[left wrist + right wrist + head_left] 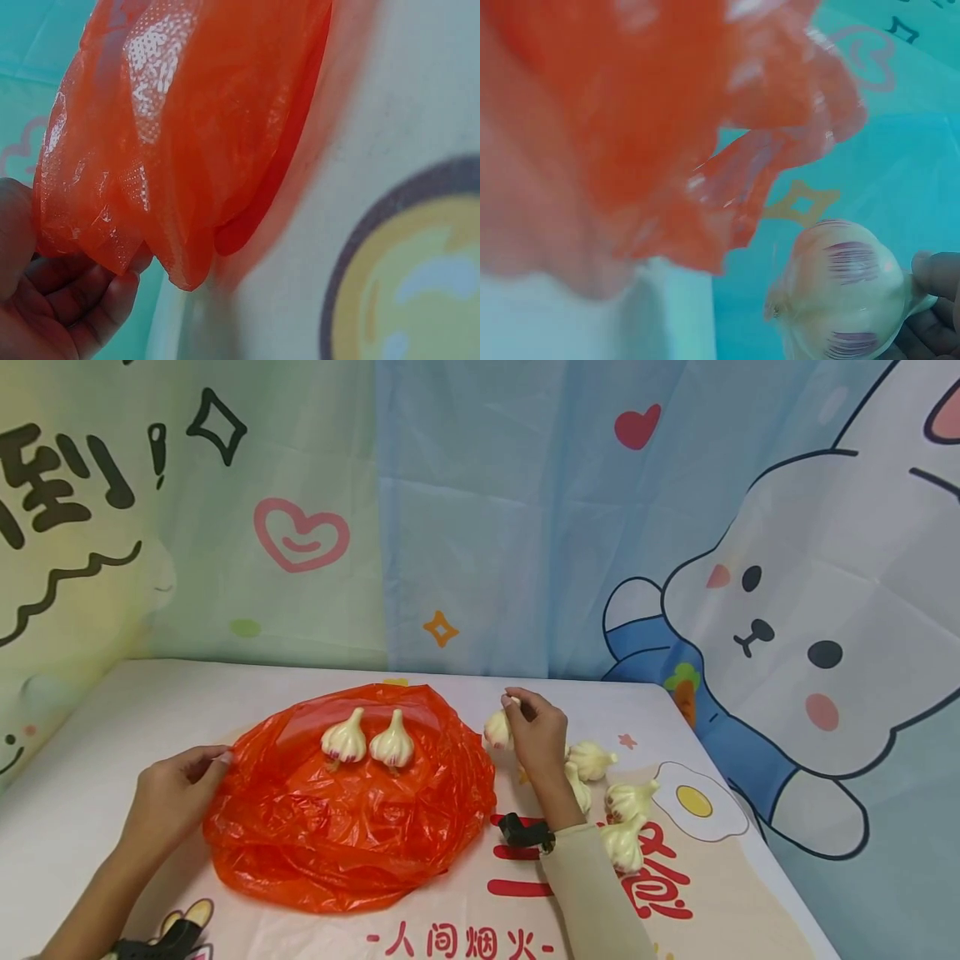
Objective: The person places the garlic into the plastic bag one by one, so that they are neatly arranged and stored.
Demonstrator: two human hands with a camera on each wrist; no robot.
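Observation:
A red plastic bag [337, 835] lies spread open on the table, its rim standing up around it. Two garlic bulbs [392, 741] sit side by side in the bag. At the bag's left edge my left hand [174, 789] pinches the rim between thumb and fingers; the left wrist view shows the red film [187, 150] at the fingertips. Just right of the bag, my right hand [538, 735] holds another garlic bulb [847, 292] by its stem, above the table. Several more garlic bulbs [632, 799] lie right of my right wrist, some partly behind it.
The white table [60, 827] carries a printed cloth with red characters and a fried egg picture [697, 802]. Behind the table hangs a blue and green curtain [480, 527] with a cartoon rabbit. Black camera straps [525, 832] are on both wrists.

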